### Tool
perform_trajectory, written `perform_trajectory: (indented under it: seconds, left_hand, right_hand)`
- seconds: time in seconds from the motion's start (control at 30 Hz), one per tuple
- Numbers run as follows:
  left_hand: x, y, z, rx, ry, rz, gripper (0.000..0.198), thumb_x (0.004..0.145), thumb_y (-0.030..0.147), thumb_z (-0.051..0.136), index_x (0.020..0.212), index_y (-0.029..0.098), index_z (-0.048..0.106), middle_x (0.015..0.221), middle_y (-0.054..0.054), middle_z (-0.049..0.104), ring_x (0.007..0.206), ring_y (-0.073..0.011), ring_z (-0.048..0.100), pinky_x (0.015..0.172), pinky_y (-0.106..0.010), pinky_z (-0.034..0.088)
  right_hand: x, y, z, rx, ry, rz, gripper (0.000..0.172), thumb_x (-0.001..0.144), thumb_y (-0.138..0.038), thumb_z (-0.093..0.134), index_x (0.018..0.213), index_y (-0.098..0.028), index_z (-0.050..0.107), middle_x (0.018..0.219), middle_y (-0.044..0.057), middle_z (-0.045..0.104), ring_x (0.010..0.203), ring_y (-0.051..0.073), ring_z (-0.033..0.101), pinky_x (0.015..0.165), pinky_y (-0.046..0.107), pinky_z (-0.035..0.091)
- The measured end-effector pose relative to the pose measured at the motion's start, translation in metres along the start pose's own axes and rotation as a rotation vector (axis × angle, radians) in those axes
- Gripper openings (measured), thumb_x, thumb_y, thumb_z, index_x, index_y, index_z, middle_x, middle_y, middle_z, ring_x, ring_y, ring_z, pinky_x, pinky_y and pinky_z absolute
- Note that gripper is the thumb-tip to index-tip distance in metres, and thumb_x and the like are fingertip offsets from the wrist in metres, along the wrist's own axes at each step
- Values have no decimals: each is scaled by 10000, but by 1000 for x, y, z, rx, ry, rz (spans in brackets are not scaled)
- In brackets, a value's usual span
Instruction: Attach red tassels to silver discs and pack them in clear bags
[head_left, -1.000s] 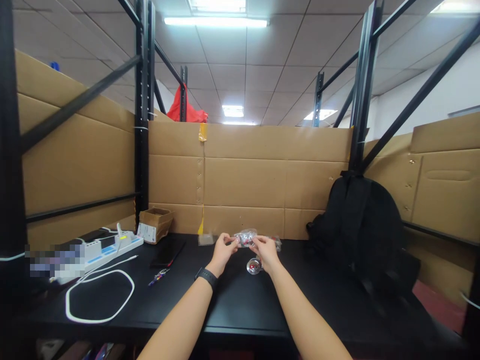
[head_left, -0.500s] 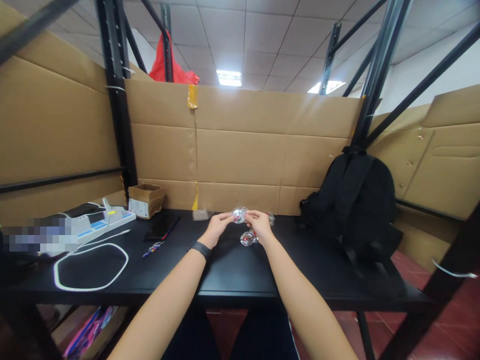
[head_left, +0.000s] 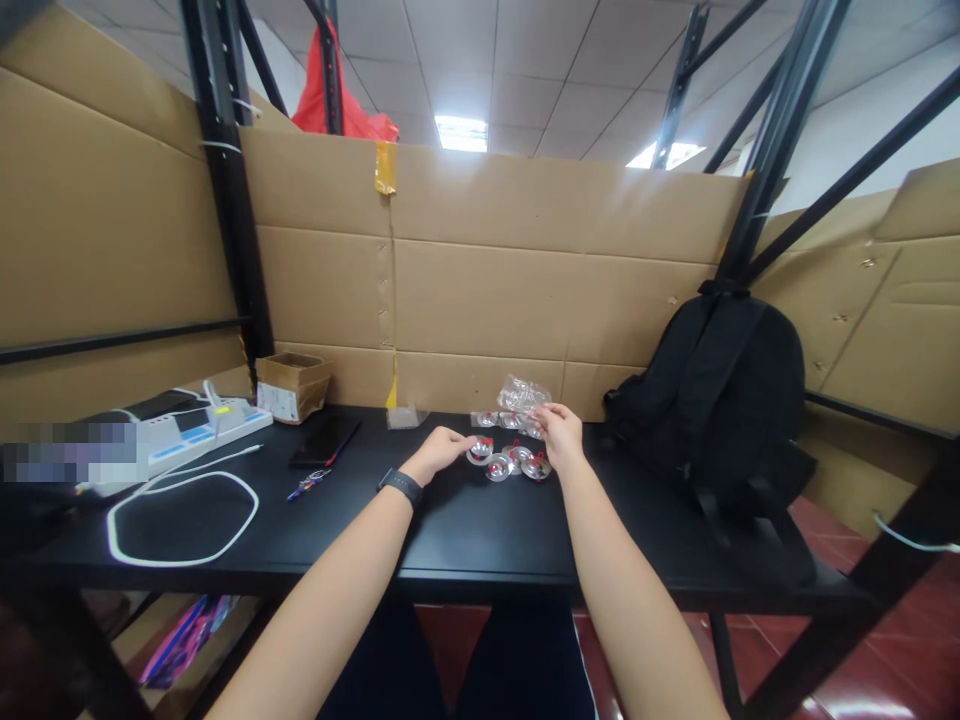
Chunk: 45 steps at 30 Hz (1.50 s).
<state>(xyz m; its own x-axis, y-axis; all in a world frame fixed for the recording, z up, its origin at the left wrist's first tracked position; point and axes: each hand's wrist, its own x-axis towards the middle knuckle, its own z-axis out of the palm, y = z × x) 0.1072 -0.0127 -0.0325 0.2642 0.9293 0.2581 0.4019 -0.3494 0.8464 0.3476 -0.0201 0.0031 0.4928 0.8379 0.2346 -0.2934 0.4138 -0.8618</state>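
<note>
Several small round clear discs with red parts (head_left: 499,467) lie on the black table in front of me. My left hand (head_left: 436,453), with a dark band on the wrist, pinches the edge of another clear disc with red on it (head_left: 480,451) at the left of this group. My right hand (head_left: 561,432) is closed at the near right edge of a crinkled clear plastic bag (head_left: 523,393). More small round pieces (head_left: 511,420) are in or beside the bag, behind the loose discs.
At the left are a white power strip (head_left: 202,440), a white cable (head_left: 112,530), a small cardboard box (head_left: 294,388), a dark phone (head_left: 322,440) and keys (head_left: 307,485). A black backpack (head_left: 724,400) stands at the right, before a cardboard wall (head_left: 480,300).
My hands have moved apart. My left hand keeps a disc, lower now, while my right hand has shifted right to the plastic bag. More discs show between them.
</note>
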Motion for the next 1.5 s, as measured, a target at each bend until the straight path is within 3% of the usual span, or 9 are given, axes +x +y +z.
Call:
perform_trajectory:
  seconds: [0.1,0.2,0.43,0.73,0.93,1.13,1.27,1.37,1.5]
  left_hand:
    - [-3,-1,5,285,-49,43,389,763,535,649,650,177,750,685,-72,711,750,-247,655,708,-317,437]
    - [-4,2,9,343,103,103,288,747,479,691,859,223,763,969,-96,740,982,-283,650,852,-353,459]
    - [5,13,17,-396,160,235,357,867,469,595,1056,171,648,1071,-114,715,969,-215,673,880,-342,515]
    - [13,1,5,-544,345,185,355,716,314,746,987,193,552,805,-26,697,719,-161,673,691,-283,514]
    - [9,10,3,-371,269,290,178,799,324,642,819,165,718,919,-90,748,877,-218,690,832,-341,523]
    - [0,15,2,-280,104,323,412,740,295,754,1131,173,718,1142,-122,720,957,-243,685,872,-362,530]
    - [-6,18,-1,-91,268,345,400,782,299,726,1168,206,682,1175,-110,683,959,-230,666,918,-375,504]
    - [-12,27,0,73,384,389,253,851,340,647,1061,215,710,1112,-104,676,1066,-251,619,995,-385,443]
    - [-16,36,4,47,310,374,313,792,374,706,1066,224,717,1055,-96,709,1010,-260,634,960,-369,441]
  right_hand:
    - [-5,-3,1,67,-79,54,462,496,-130,800,826,-229,493,673,-48,639,629,160,687,502,200,493]
    - [-17,-2,11,66,-191,79,584,483,-92,797,943,-256,476,705,-82,626,661,156,698,596,237,546]
    - [-45,13,32,-220,-497,76,531,583,-233,804,1019,-229,501,739,-24,680,648,161,681,574,234,502]
    - [-49,17,36,-306,-519,-169,499,710,-315,690,1123,-261,416,931,6,691,653,149,686,598,250,527]
    - [-44,15,37,-373,-540,-208,109,709,-265,637,765,-174,660,968,88,729,678,173,686,625,278,529]
    - [-40,16,29,-475,-593,-227,375,687,-224,660,1041,-142,751,824,66,752,641,161,635,614,273,506]
    - [-37,17,25,-500,-598,-187,566,655,-184,675,1218,-129,685,893,83,754,630,151,630,588,263,502]
    - [-41,15,31,-501,-593,-290,515,686,-193,656,1198,-174,703,1133,107,719,842,195,683,753,315,554]
    - [-53,12,44,-386,-715,-298,513,708,-171,587,1201,-255,702,1323,55,637,1150,228,627,986,362,509]
